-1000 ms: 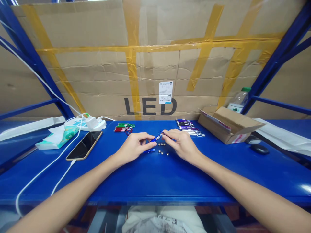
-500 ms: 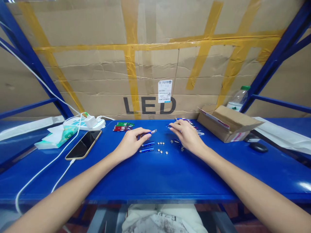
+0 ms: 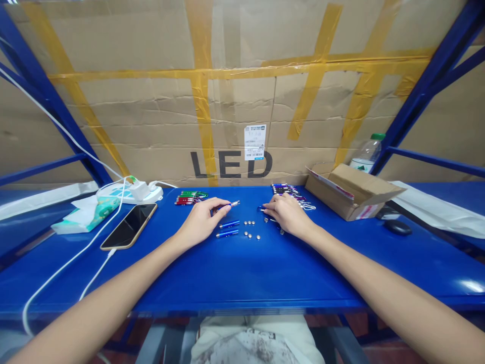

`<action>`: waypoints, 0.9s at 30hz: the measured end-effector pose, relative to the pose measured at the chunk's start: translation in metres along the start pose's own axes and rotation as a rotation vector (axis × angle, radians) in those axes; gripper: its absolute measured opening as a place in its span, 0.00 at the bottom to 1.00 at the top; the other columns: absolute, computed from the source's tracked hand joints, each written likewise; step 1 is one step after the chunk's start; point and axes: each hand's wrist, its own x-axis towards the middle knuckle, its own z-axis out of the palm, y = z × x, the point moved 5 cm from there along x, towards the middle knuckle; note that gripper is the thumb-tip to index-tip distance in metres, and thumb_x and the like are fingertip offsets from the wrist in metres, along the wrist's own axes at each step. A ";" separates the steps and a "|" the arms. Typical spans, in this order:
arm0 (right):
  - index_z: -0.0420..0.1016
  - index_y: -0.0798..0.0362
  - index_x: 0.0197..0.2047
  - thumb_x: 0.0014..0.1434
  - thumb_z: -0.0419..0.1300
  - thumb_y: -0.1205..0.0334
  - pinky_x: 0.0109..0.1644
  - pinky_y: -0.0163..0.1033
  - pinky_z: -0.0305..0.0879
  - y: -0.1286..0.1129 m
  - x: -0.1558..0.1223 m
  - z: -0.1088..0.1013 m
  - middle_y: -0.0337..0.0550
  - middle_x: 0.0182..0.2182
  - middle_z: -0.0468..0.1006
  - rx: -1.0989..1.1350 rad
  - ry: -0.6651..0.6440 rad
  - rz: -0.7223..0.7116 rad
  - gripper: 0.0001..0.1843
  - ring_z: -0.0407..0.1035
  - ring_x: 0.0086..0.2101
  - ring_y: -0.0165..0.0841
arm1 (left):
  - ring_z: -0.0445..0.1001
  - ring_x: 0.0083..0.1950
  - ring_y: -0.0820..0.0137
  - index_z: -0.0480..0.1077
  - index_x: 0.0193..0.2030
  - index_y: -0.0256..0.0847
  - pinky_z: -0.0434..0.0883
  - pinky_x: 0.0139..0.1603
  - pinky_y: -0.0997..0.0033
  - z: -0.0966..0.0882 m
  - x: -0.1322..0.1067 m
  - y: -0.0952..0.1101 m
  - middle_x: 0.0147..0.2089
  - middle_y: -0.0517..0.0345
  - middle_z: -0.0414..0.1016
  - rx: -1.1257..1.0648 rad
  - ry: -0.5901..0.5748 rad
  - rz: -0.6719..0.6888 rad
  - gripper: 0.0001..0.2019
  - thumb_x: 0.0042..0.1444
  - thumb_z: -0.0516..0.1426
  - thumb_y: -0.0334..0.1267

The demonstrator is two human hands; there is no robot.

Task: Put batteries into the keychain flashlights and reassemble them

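Observation:
My left hand [image 3: 202,215] pinches a slim blue mini flashlight [image 3: 234,203] whose bare silver end points right. Below it, two more blue flashlight tubes [image 3: 228,233] lie side by side on the blue table. Several silver button cells [image 3: 249,235] sit in two loose rows just right of those tubes. My right hand [image 3: 288,215], low over the table, has its thumb and fingers closed on a small end cap with a blue loop [image 3: 260,208], mostly covered by the fingertips. More small caps with clips [image 3: 266,220] lie under and beside that hand, partly hidden.
Red and green flashlights [image 3: 187,200] lie at back left; dark and silver ones [image 3: 282,188] lie behind my right hand. A phone [image 3: 129,227], tissue pack [image 3: 89,215] and power strip [image 3: 113,192] stand left. An open carton [image 3: 366,210], bottle [image 3: 367,154] and black mouse [image 3: 397,227] are right.
My right hand has come down a little toward the table with the cap. My left hand keeps hold of the flashlight. The whole view has shifted slightly.

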 end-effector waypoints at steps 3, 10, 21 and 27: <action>0.88 0.50 0.52 0.77 0.58 0.56 0.46 0.46 0.65 -0.001 0.000 -0.004 0.53 0.42 0.83 0.029 0.044 0.026 0.16 0.72 0.42 0.44 | 0.81 0.46 0.60 0.83 0.54 0.41 0.74 0.48 0.63 0.000 0.000 0.000 0.52 0.50 0.86 -0.004 -0.006 0.000 0.18 0.72 0.58 0.50; 0.84 0.50 0.50 0.78 0.55 0.55 0.55 0.49 0.67 -0.041 0.001 -0.040 0.49 0.45 0.84 0.412 0.171 -0.052 0.15 0.74 0.46 0.42 | 0.79 0.43 0.61 0.83 0.52 0.42 0.72 0.49 0.63 0.003 -0.003 0.012 0.44 0.51 0.85 0.062 -0.072 0.103 0.17 0.74 0.56 0.48; 0.73 0.50 0.43 0.76 0.56 0.58 0.42 0.39 0.65 -0.073 -0.005 -0.048 0.41 0.37 0.79 0.694 0.055 -0.108 0.09 0.70 0.36 0.35 | 0.77 0.48 0.61 0.81 0.56 0.44 0.69 0.55 0.61 0.010 -0.009 0.024 0.47 0.52 0.83 0.072 -0.144 0.195 0.15 0.76 0.55 0.44; 0.72 0.50 0.42 0.76 0.56 0.55 0.40 0.39 0.65 -0.074 -0.003 -0.048 0.39 0.35 0.78 0.799 0.066 -0.074 0.11 0.69 0.34 0.34 | 0.75 0.42 0.64 0.81 0.55 0.43 0.69 0.49 0.64 0.009 -0.008 0.025 0.46 0.53 0.84 0.045 -0.103 0.210 0.14 0.75 0.58 0.46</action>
